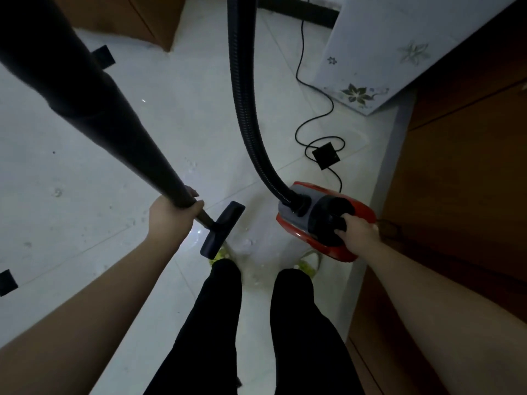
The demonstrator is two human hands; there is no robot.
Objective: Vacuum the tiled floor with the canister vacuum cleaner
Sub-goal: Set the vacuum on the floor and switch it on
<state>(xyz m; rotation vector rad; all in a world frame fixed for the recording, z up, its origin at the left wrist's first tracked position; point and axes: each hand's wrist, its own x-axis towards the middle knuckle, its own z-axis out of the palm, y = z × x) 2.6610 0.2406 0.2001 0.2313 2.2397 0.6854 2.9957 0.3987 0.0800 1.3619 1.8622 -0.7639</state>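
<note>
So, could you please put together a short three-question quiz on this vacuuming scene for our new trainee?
1. True or false: the left hand grips the black wand.
2. What does the right hand hold?
A. the power cord
B. the handle on the red canister
C. the ribbed hose
3. Fill in: the floor nozzle sits just ahead of the person's ____ foot.

Key
1. True: its fingers wrap the wand just above the nozzle.
2. B: the fingers curl into the black handle of the red canister; the ribbed hose plugs into its front, and the power cord lies on the tiled floor.
3. Left.
</note>
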